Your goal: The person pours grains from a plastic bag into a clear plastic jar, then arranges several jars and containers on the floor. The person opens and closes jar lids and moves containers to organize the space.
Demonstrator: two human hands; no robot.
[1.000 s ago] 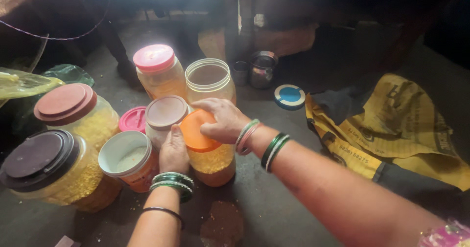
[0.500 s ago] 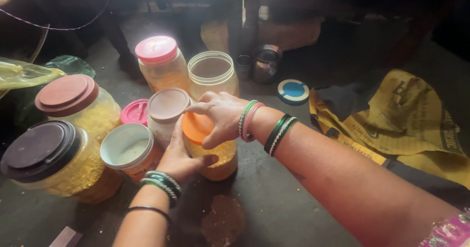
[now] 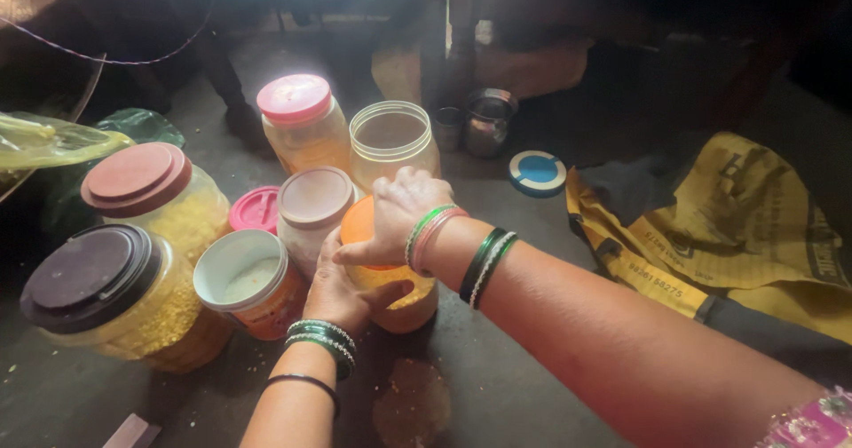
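Note:
A clear plastic jar (image 3: 401,299) holding yellow-orange grains stands on the dark floor in the middle of the head view. My left hand (image 3: 342,290) wraps around its side and grips its body. My right hand (image 3: 396,213) lies flat over its orange lid (image 3: 355,224), fingers curled around the rim. Both wrists carry green and pink bangles.
Around it stand an open white-rimmed tub (image 3: 246,279), a beige-lidded jar (image 3: 314,201), an open clear jar (image 3: 391,142), a pink-lidded jar (image 3: 297,115), two big jars with brown and dark lids (image 3: 135,182), a loose pink lid (image 3: 257,210), steel cups (image 3: 488,119), a blue lid (image 3: 537,171), a yellow sack (image 3: 737,235).
My right hand has turned on the orange lid, the wrist swinging round. My left hand slid from the jar's rim down to grip its side.

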